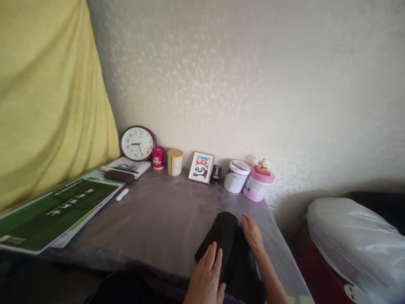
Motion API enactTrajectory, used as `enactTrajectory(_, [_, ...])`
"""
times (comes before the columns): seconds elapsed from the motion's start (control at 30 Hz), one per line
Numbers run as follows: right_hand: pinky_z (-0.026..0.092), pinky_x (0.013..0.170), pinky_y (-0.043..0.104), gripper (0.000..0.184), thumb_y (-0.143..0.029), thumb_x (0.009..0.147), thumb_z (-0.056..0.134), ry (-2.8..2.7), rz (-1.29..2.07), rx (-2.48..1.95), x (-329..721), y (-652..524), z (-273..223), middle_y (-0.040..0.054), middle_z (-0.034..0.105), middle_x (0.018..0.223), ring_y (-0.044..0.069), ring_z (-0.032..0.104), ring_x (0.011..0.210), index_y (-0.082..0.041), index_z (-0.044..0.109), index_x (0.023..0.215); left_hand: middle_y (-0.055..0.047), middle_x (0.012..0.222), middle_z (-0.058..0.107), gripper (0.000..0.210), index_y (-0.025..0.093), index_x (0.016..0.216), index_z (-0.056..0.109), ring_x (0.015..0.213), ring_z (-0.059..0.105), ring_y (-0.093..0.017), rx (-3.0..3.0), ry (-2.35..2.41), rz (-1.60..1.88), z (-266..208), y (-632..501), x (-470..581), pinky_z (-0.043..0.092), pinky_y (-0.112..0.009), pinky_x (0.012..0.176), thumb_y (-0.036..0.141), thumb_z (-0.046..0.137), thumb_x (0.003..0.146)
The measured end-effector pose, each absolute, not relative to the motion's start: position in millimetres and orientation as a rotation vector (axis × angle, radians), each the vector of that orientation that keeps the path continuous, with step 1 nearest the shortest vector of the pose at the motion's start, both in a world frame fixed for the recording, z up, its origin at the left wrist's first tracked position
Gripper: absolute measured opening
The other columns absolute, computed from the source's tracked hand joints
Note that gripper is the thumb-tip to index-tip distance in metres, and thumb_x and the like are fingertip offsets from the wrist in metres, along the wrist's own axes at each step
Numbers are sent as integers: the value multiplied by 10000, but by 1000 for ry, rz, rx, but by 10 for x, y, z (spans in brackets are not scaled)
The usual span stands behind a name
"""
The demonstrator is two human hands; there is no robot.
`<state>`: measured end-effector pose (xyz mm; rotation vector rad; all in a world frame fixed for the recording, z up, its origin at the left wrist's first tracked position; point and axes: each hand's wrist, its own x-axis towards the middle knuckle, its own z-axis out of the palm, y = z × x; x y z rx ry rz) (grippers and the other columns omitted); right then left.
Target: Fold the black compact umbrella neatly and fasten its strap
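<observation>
A black roll (pixel 225 232) was set on the table (pixel 148 223), between the two hands. On its near left side the left hand (pixel 206 270) was laid, fingers outstretched. The right hand (pixel 253 234) was placed by its right edge; whether anything was pinched could not be told.

Soft, dim light pales the wall (pixel 221 84) around its centre; the bag (pixel 354 228) gleams, the lower left sinks into shadow, and outer edges look stretched.
</observation>
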<state>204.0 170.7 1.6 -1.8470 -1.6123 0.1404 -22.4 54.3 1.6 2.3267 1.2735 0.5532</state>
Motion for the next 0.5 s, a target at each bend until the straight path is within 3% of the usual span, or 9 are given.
enactTrajectory(0.1, [451,792,359,426,-429,839,297,-1438,180,-2037,2337,1369,-33,136,674,973,262,633,908,-166,600,985,-127,1474,84,819,126,1392,174,1345,169,-293,2306,1268,509,105,509,-254,292,-445,1067,154,518,649])
enactTrajectory(0.27, [466,589,268,269,-393,791,407,-1342,506,-1998,2483,1008,-78,88,696,838,204,664,737,-229,616,832,-139,1481,40,957,148,1402,102,1349,154,-292,2231,1323,450,148,462,-268,281,-417,1072,30,514,545])
enactTrajectory(0.43, [442,445,254,426,-506,820,314,-1255,687,-2034,2289,993,-13,59,656,624,180,629,540,-204,604,739,-126,1486,74,944,171,1406,84,1350,172,-244,2121,1348,576,68,464,-250,282,-381,1074,-27,435,553])
enactTrajectory(0.5, [435,447,266,439,-508,811,329,-1312,585,-2028,2234,993,24,55,633,571,177,600,489,-194,613,694,-122,1487,96,930,159,1405,101,1349,182,-223,2084,1353,586,60,478,-255,271,-349,1081,-39,418,553])
